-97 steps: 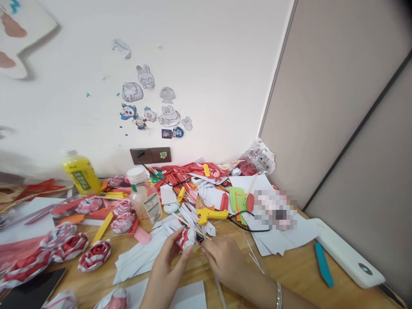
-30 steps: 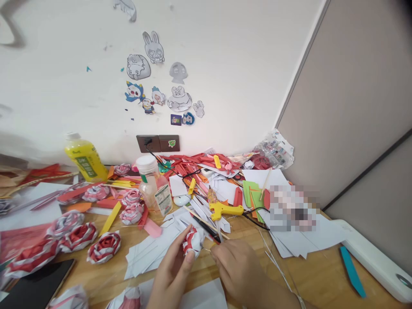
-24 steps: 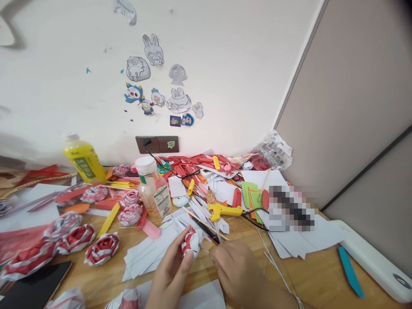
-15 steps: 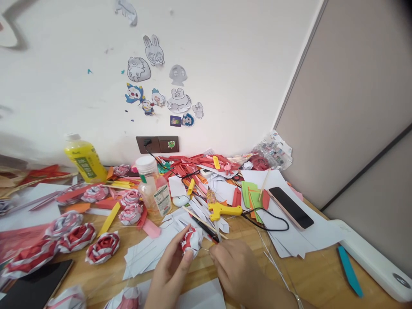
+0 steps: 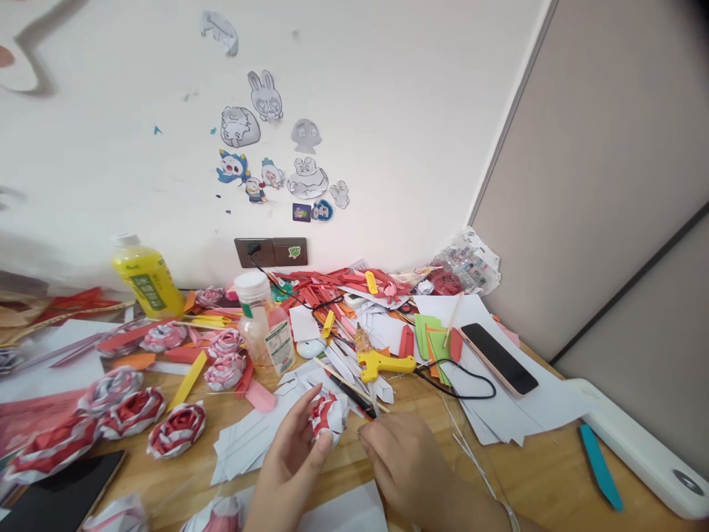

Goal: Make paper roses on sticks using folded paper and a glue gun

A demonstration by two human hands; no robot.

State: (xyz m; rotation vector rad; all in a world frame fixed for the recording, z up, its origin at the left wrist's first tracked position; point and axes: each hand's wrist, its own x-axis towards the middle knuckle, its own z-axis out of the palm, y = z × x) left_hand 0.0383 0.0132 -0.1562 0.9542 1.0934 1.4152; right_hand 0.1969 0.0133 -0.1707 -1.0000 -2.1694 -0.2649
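A red-and-white folded paper rose (image 5: pixel 330 414) is held between the thumb and fingers of my left hand (image 5: pixel 291 462). To its right, my right hand (image 5: pixel 407 458) is closed, fingertips pinched, a small gap away from the rose. Whatever is in that pinch, if anything, is too small to make out. Just beyond both hands lie a dark pen (image 5: pixel 353 393) and a thin wooden stick (image 5: pixel 324 367). A yellow hot glue gun (image 5: pixel 385 363) rests behind them, its black cord curling right.
Several finished paper roses (image 5: pixel 177 428) lie at left near a black tablet-like device (image 5: pixel 60 491). A clear jar (image 5: pixel 269 332) and a yellow bottle (image 5: pixel 149 281) stand toward the wall. At right are a phone (image 5: pixel 499 358), white sheets (image 5: pixel 548 399) and a teal cutter-like piece (image 5: pixel 601 465).
Both hands stay almost in place. My right hand's fingertips have shifted slightly, and the rose has turned a little in my left hand. The view has tilted up slightly.
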